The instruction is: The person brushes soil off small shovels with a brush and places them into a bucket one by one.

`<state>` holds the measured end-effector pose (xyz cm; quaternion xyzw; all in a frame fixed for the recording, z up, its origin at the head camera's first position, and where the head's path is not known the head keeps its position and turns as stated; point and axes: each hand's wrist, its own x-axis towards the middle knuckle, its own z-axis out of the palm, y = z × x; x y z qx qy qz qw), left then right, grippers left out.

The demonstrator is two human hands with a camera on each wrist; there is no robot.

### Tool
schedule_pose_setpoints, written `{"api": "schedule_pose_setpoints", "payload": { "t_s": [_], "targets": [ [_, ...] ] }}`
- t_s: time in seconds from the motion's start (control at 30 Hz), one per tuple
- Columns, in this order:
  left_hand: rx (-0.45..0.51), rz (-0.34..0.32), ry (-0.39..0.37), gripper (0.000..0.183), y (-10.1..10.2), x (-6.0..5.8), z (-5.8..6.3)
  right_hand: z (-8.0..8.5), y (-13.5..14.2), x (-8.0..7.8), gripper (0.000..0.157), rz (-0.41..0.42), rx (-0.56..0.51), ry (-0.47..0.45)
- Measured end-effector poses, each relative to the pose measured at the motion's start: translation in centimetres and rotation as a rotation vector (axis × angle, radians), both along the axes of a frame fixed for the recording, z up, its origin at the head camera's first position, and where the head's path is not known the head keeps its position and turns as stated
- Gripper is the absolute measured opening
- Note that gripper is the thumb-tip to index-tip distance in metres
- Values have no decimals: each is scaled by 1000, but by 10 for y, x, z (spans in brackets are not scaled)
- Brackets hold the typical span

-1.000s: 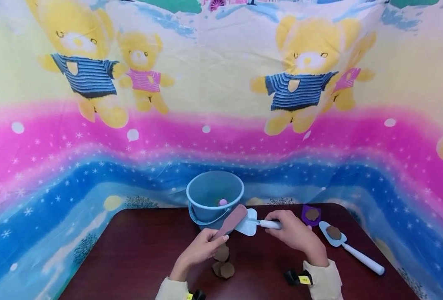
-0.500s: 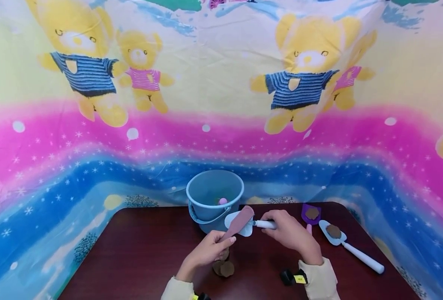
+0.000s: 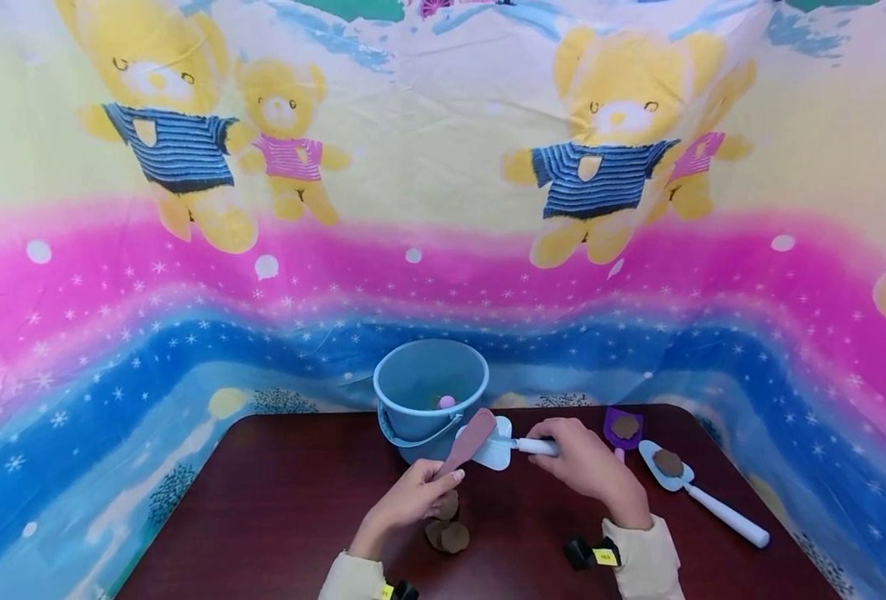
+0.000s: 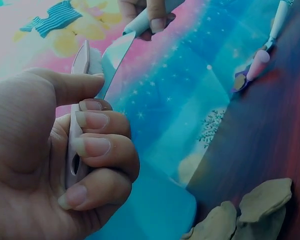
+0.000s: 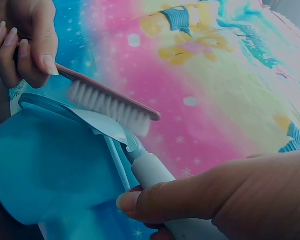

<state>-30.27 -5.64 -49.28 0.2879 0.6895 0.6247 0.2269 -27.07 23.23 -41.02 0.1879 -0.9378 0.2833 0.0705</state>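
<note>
My left hand (image 3: 411,497) grips the handle of a dusty-pink brush (image 3: 469,437) with white bristles (image 5: 107,105). My right hand (image 3: 588,462) holds a small light-blue toy shovel by its white handle (image 3: 538,447). In the right wrist view the bristles lie over the shovel's blade (image 5: 97,122), which overlaps the rim of a blue bucket (image 5: 45,160). From the head view, brush and blade cross in front of the bucket. Inside the bucket a pink ball-shaped thing (image 3: 446,402) shows. Below my left hand lie several flat brown clay-like lumps (image 3: 453,537), partly hidden by the hand.
On the right of the dark wooden table (image 3: 285,500) lies another light-blue shovel (image 3: 728,517) bearing a brown lump (image 3: 668,462). Beside it is a purple shovel (image 3: 633,442) with a pink handle and a brown lump. A printed bear cloth (image 3: 443,283) hangs behind the table.
The brush slides right across the shovel's blade, then back left. The shovel shifts slightly left and back right. Both hands keep their hold.
</note>
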Motion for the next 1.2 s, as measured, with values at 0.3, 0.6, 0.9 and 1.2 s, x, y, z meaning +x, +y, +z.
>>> {"api": "schedule_pose_setpoints", "payload": {
  "t_s": [0.3, 0.6, 0.9, 1.2],
  "targets": [
    [-65, 68, 9, 38, -14, -5, 0, 4, 10, 1, 13, 13, -26, -16],
    [-120, 117, 35, 30, -31, -8, 6, 4, 16, 0, 12, 35, -43, -11],
    [-39, 93, 62, 32, -28, -8, 8, 4, 15, 0, 12, 56, -65, -10],
    [37, -15, 72, 44, -3, 1, 8, 0, 11, -3, 11, 53, -67, -24]
  ]
}}
